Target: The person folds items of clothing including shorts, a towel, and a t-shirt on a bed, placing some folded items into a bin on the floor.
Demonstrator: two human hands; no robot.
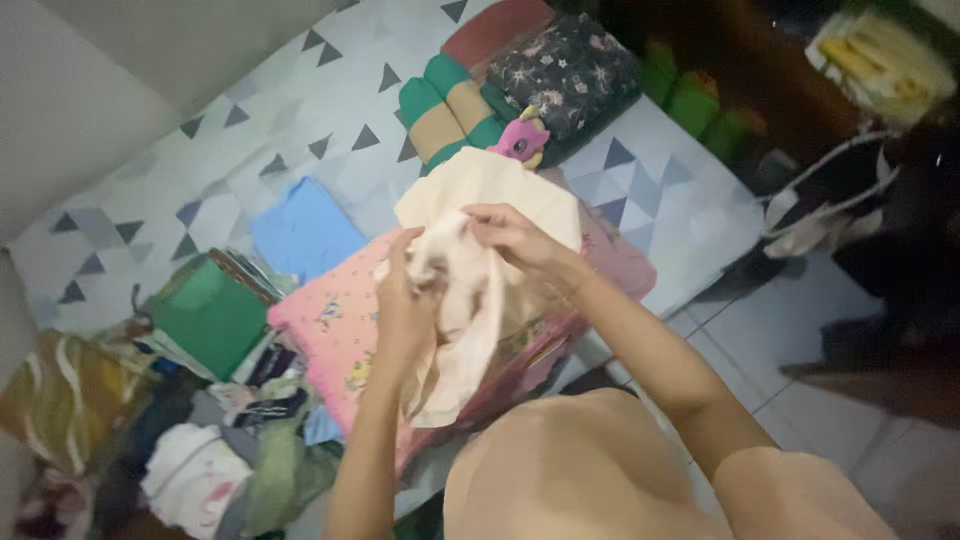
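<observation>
- Holding a cream cloth (470, 300) up in front of the body, both hands work at its upper edge; the cloth hangs over the bed (300, 110), above a pink printed garment (335, 325), and its lower end droops toward the person's lap.
- The left hand (405, 290) has its fingers closed into a bunch of the fabric; the right hand (515, 238) pinches the top edge, fingers curled shut on it.
- To handle it well, I judge the two grips should sit on one edge, well apart, so the cloth hangs flat rather than crumpled; right now the middle is bunched between the hands.
- A shake or a slide of the fingers along the hem would likely find the corners; the picture is too blurred to show seams.
- Beyond the cloth lies a light blue folded piece (305, 230), and left of the pink garment a green folded one (210, 315).
- A mixed heap of clothes (215, 450) crowds the near left, so a dangling end could catch there.
- At the far end sit striped and dark floral pillows (520, 85) with a small pink toy (520, 140).
</observation>
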